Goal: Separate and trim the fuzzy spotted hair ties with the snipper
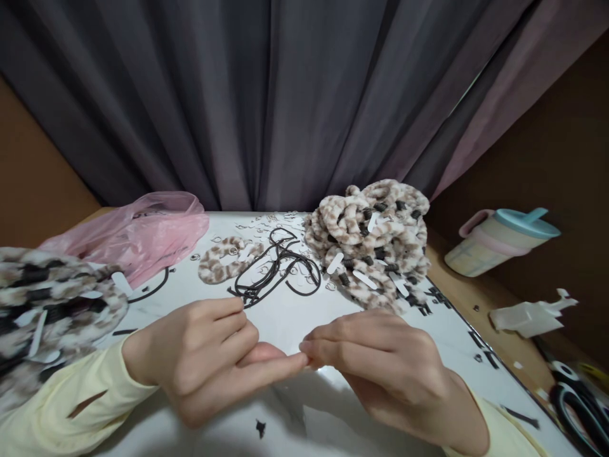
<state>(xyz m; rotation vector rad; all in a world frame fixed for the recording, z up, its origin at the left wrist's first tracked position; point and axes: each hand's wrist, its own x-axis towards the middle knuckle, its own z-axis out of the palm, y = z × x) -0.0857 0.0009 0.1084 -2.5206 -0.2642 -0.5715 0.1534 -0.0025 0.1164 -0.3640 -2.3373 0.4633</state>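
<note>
White table [280, 324], bearing heaped mottled plush loops [380, 231] at far right. Right hand [390, 362] (near right): fingertips bunched together. Left hand [204, 362] (near left): fingers curled, one extended to meet them; whether either grips anything cannot be told. Black cords [280, 255]: far centre.

No words, brands or numbers can be read. Dark marks on the pink plastic bag [143, 238], far left, are too blurred to make out. The white tags [365, 280] among the plush rings [397, 236] and the tumbler [480, 244], far right, show no legible lettering.
</note>
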